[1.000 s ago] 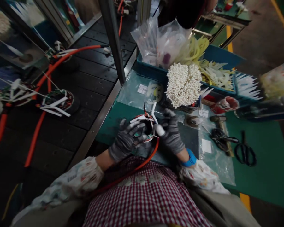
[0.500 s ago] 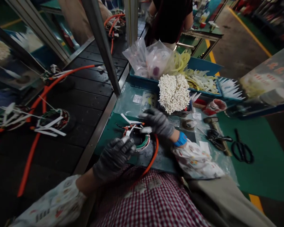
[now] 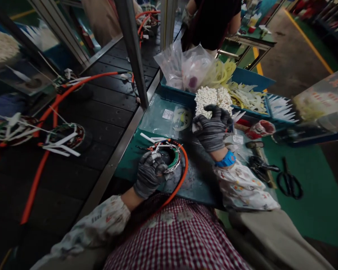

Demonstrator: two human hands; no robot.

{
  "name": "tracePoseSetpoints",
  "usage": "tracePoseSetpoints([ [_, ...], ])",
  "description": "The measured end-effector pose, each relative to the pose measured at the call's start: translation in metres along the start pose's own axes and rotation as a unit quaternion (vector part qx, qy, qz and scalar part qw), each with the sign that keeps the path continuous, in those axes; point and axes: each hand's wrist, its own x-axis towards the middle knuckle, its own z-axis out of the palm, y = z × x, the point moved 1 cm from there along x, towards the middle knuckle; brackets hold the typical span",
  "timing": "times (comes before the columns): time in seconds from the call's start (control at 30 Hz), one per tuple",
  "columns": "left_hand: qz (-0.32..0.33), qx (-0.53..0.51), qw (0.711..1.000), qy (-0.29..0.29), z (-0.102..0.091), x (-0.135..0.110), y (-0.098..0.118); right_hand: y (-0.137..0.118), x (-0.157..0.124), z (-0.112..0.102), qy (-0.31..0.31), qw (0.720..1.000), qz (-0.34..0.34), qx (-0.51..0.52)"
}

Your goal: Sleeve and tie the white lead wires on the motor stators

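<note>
A ring-shaped motor stator (image 3: 174, 161), green inside with white lacing and white-sleeved wires, lies on the bench in front of me. An orange cable (image 3: 185, 170) curves from it down toward my lap. My gloved left hand (image 3: 150, 172) is closed on the stator's near left rim, fingers curled. My gloved right hand (image 3: 212, 129) is over the near edge of a dense bundle of thin white sticks or tubes (image 3: 207, 99). Its fingers are bent and apart, and I see nothing held in them. The hand hides the bundle's lower part.
Scissors (image 3: 289, 182) and a hammer (image 3: 259, 159) lie at the right. Behind the bundle, a blue bin (image 3: 177, 92) holds plastic bags and yellowish strips. A metal post (image 3: 133, 56) rises beside the dark slatted conveyor (image 3: 107, 101), which carries more stators (image 3: 67, 140). Another person stands beyond.
My right hand has left the stator and moved up and away to the white bundle. The left hand has shifted right onto the stator's rim. The view has shifted slightly.
</note>
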Motion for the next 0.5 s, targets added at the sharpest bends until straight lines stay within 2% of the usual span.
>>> tracePoseSetpoints([
  [0.07, -0.009, -0.010, 1.000, 0.001, 0.003, 0.000, 0.000, 0.003, -0.003, -0.011, 0.011, 0.994, -0.043, 0.096],
  [0.13, -0.009, -0.022, 1.000, -0.001, 0.004, 0.002, -0.002, 0.006, -0.008, -0.030, 0.024, 0.967, -0.074, 0.242],
  [0.2, -0.004, -0.028, 1.000, -0.003, 0.002, 0.003, -0.004, 0.005, -0.019, -0.056, 0.069, 0.925, -0.042, 0.372],
  [0.27, -0.002, -0.030, 0.999, -0.013, 0.000, 0.004, -0.005, 0.000, -0.038, -0.082, 0.108, 0.892, 0.029, 0.439],
  [0.3, -0.002, -0.031, 0.999, -0.022, -0.001, 0.004, -0.006, -0.004, -0.048, -0.091, 0.070, 0.884, 0.045, 0.459],
  [0.33, 0.000, -0.034, 0.999, -0.030, -0.001, 0.004, -0.006, -0.009, -0.060, -0.097, 0.006, 0.884, 0.053, 0.465],
  [0.4, 0.005, -0.040, 0.999, -0.036, -0.003, 0.004, -0.006, -0.018, -0.081, -0.099, -0.063, 0.893, 0.044, 0.444],
  [0.43, 0.007, -0.040, 0.999, -0.034, -0.003, 0.004, -0.006, -0.022, -0.091, -0.095, -0.063, 0.902, 0.044, 0.425],
  [0.5, 0.006, -0.037, 0.999, -0.030, -0.004, 0.005, -0.005, -0.028, -0.108, -0.085, -0.006, 0.914, 0.062, 0.400],
])
